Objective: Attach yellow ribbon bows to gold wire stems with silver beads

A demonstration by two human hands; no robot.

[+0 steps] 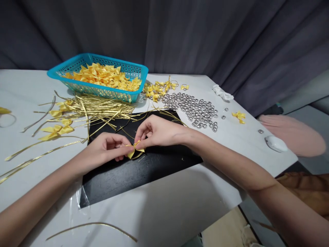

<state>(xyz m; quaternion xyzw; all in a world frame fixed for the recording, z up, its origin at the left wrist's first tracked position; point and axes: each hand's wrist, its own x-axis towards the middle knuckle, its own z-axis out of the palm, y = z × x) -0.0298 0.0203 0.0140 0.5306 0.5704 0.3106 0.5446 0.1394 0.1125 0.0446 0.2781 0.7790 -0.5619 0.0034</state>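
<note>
Over a black mat [115,181], both hands meet at a small yellow ribbon bow [131,153]. My left hand [109,145] pinches its left side between thumb and fingers. On the other side, my right hand [154,132] pinches the bow near its middle, where a bit of gold twist tie seems to show. The fingertips cover part of the bow. Behind my hands lies a pile of gold twist ties [102,109]. Several loose yellow ribbon bows [58,130] lie left of the mat.
A blue basket [96,85] full of yellow ribbon pieces stands at the back left. Silver beads [195,108] are spread behind my right arm, beside more bows [158,89]. A white computer mouse [276,144] and crumpled white tissue [222,92] lie right. One twist tie [92,224] lies in front.
</note>
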